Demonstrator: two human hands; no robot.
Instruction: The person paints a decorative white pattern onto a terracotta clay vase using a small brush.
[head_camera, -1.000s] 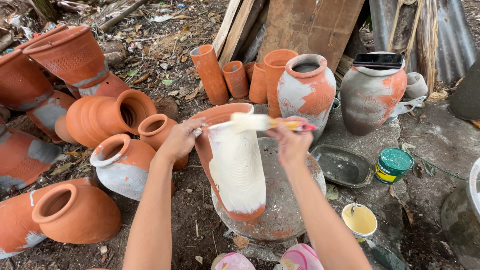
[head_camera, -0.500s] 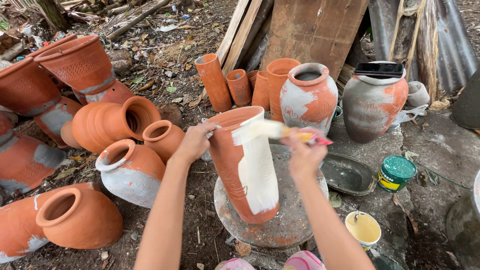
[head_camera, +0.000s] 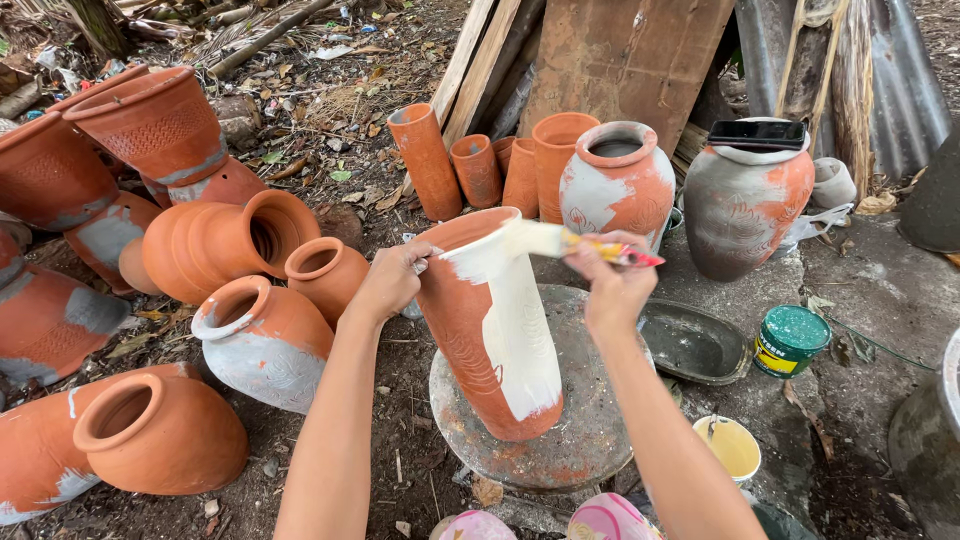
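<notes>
Head view: tall clay vase (head_camera: 490, 330) stands tilted on a round stone slab (head_camera: 560, 430), leaning away from upright, a broad white band of paint already down its front. Left hand (head_camera: 390, 280) is closed on the vase rim, fingers hooked over the lip, steadying it. Right hand (head_camera: 612, 278) is closed around a paintbrush (head_camera: 570, 243), white bristles touching the rim at the top of the painted band. Bare dirt around the slab, with unpainted and part-painted pots (head_camera: 265, 335) lying on their sides to the left and more upright jars (head_camera: 620, 180) behind, near but not touching the vase. A grey jar (head_camera: 745, 205) at right carries a dark phone-like slab on its mouth. Green-lidded paint tin (head_camera: 790, 340) and a yellow cup (head_camera: 730, 448) sit right of the slab, beside a dark shallow basin (head_camera: 695, 345). Risks, as I judge them: the vase rests on its base edge, so if the left grip slips on the rim it could tip off the slab and crack. Fingers near the wet rim could smear paint. The right elbow passes close above the yellow cup and could knock it over.
</notes>
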